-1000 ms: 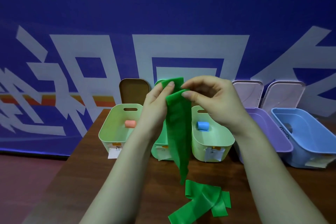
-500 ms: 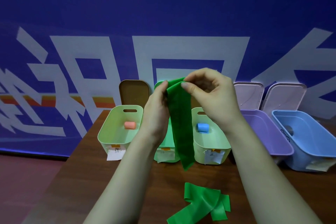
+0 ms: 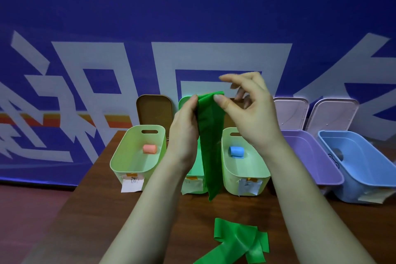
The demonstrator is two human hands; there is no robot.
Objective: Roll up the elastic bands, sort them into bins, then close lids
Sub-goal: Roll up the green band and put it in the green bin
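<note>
the left hand [image 3: 184, 128] pinches the top end of the green band [image 3: 211, 146] between thumb and fingers, holding it high so the strip hangs straight, ready to roll from the top. the right hand [image 3: 250, 113] is loosely open: its thumb tip rests on the band's top edge with the fingers lifted clear, likely about to turn the first fold. the band's lower end dangles above the desk [image 3: 107, 210] before the middle bin [image 3: 198, 167]. more green band [image 3: 240, 240] lies crumpled by the near edge. a pink roll [image 3: 150, 148] and a blue roll [image 3: 236, 152] sit in the flanking bins, and the brown lid [image 3: 154, 111] leans at the far edge.
</note>
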